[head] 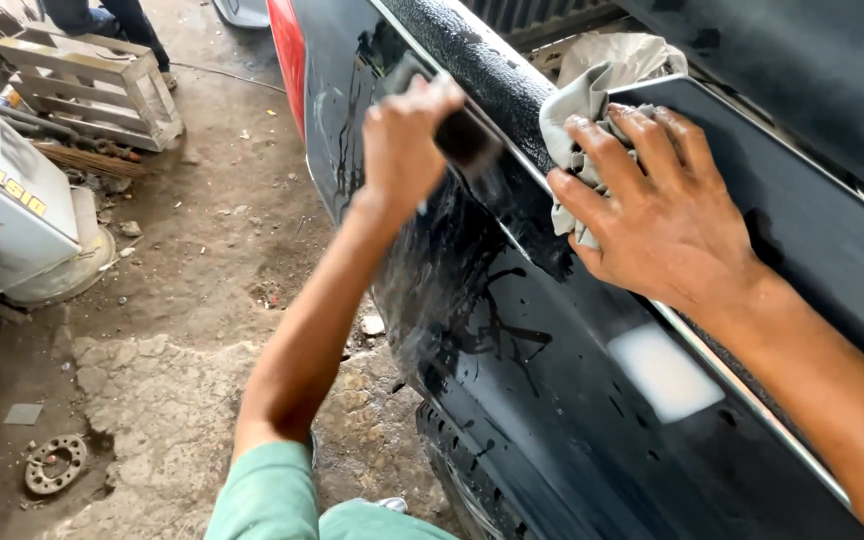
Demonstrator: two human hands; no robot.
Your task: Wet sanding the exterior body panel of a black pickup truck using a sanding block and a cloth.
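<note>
Workshop floor of bare, cracked dirt and concrete (182, 330) forms the background; I take the dark vehicle body panel (552, 400) as the landmark for every position below.

Far left of the panel, a wooden crate (92, 85) sits on the floor, with a white machine housing (2, 215) nearer to me. A metal flange ring (54, 463) lies on the floor, well apart from the panel.

My left hand (407, 140) is against the panel's upper left flank, closed around a dark sanding block (457, 125). I judge the block is held flat to the surface so that pressure spreads evenly. Wet streaks and drips run down the panel below it, which suggests wet sanding.

My right hand (652, 205) rests on the panel's top edge, to the right of the block, fingers spread and pressing down on a grey cloth (582, 110). The cloth is bunched under the fingertips; I judge it is kept there to wipe off slurry and to brace my reach. The hands are apart.

A pale sanded patch (664, 372) shows on the panel, below the right wrist.
</note>
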